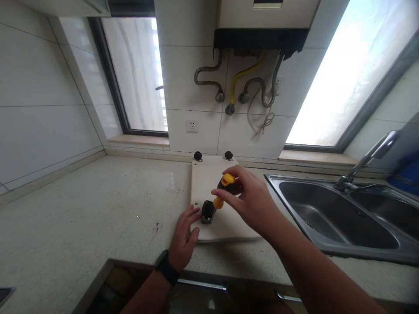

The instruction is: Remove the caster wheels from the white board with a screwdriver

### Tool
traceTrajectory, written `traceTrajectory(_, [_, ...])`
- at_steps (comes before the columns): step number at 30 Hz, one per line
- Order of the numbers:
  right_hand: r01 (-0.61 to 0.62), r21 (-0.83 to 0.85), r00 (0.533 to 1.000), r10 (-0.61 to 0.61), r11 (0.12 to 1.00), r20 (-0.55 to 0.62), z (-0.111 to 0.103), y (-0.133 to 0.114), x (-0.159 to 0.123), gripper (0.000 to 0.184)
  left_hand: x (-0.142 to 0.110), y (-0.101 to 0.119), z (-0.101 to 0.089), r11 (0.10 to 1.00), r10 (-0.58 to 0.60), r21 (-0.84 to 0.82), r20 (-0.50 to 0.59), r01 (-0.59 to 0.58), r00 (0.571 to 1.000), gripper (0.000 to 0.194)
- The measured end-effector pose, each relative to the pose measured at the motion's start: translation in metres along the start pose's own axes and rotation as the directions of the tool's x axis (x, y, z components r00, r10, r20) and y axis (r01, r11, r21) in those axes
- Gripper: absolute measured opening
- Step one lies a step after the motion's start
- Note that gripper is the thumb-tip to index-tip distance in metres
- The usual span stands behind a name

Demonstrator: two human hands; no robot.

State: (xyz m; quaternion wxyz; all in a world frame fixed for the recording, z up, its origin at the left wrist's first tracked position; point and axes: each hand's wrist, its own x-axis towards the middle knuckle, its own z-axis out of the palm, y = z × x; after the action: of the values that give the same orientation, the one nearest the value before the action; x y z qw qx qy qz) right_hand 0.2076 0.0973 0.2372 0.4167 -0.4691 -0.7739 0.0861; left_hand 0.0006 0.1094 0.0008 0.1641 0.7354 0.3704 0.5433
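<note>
On the pale, speckled countertop (98,209), a white board (229,226) lies flat, left of the double-basin sink (337,213). Black casters show on its upper face: two at the far edge, left (197,155) and right (228,155), and a near caster (207,210) close to the near left corner.

Right hand (245,192): fingers and thumb closed around the yellow-and-black handle of a screwdriver (228,181). The handle tilts, its lower yellow part just beside the near caster; the tip cannot be made out.

Left hand (187,235): fingers apart and gripping nothing, laid at the board's left edge by the near caster, with fingertips on the board. A black watch (166,267) is on the left wrist.

Surroundings: chrome faucet (366,161) at the sink's far side; blue object (406,174) at far right, identity unclear. Wall socket (192,126) beyond the board. Wall-mounted unit (265,22) above, with two metal flexible hoses and a yellow pipe (240,76) below it. Windows stand left (134,74) and right (334,83) of the unit.
</note>
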Motion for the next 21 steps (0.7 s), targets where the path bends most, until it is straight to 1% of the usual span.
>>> traceTrajectory(2, [-0.036, 0.078, 0.999, 0.035, 0.996, 0.022, -0.003, -0.001, 0.0, 0.037, 0.0, 0.001, 0.0, 1.0, 0.005, 0.0, 0.0, -0.005, 1.0, 0.04])
traceTrajectory(4, [-0.065, 0.157, 0.995, 0.053, 0.986, 0.083, -0.007, -0.002, -0.001, 0.039, 0.0, 0.0, 0.0, 1.0, 0.006, 0.0, 0.001, -0.006, 1.0, 0.041])
traceTrajectory(7, [-0.076, 0.236, 0.981, 0.03, 0.969, 0.193, -0.013, 0.0, -0.002, 0.047, 0.0, -0.002, 0.0, 1.0, 0.006, -0.006, 0.004, -0.006, 1.0, 0.041])
traceTrajectory(9, [-0.06, 0.253, 0.973, 0.0, 0.965, 0.231, -0.014, 0.002, -0.003, 0.052, 0.0, -0.003, 0.0, 1.0, 0.009, -0.012, 0.007, -0.009, 1.0, 0.041])
traceTrajectory(10, [-0.045, 0.247, 0.973, -0.014, 0.968, 0.229, -0.014, 0.002, -0.003, 0.054, -0.001, -0.004, 0.0, 1.0, 0.012, -0.016, 0.008, -0.012, 1.0, 0.041])
traceTrajectory(12, [-0.013, 0.203, 0.982, -0.026, 0.979, 0.188, -0.013, 0.002, -0.004, 0.054, -0.001, -0.004, 0.0, 1.0, 0.022, -0.022, 0.007, -0.022, 1.0, 0.041])
traceTrajectory(15, [-0.004, 0.097, 0.994, -0.007, 0.995, 0.108, -0.01, -0.001, -0.005, 0.048, 0.0, 0.0, -0.001, 1.0, 0.026, -0.018, -0.002, -0.026, 1.0, 0.04])
traceTrajectory(18, [0.0, 0.02, 0.998, -0.002, 1.0, 0.068, -0.011, -0.004, -0.005, 0.043, 0.002, 0.004, -0.003, 1.0, 0.027, -0.004, -0.016, -0.027, 0.999, 0.036])
traceTrajectory(19, [0.005, 0.016, 0.998, -0.006, 1.0, 0.058, -0.012, -0.005, -0.005, 0.042, 0.002, 0.005, -0.003, 1.0, 0.031, 0.002, -0.018, -0.031, 0.999, 0.035])
traceTrajectory(21, [-0.011, 0.06, 0.998, 0.007, 0.998, 0.054, -0.014, -0.005, -0.005, 0.045, 0.003, 0.006, -0.004, 0.999, 0.036, 0.015, -0.017, -0.035, 0.999, 0.033])
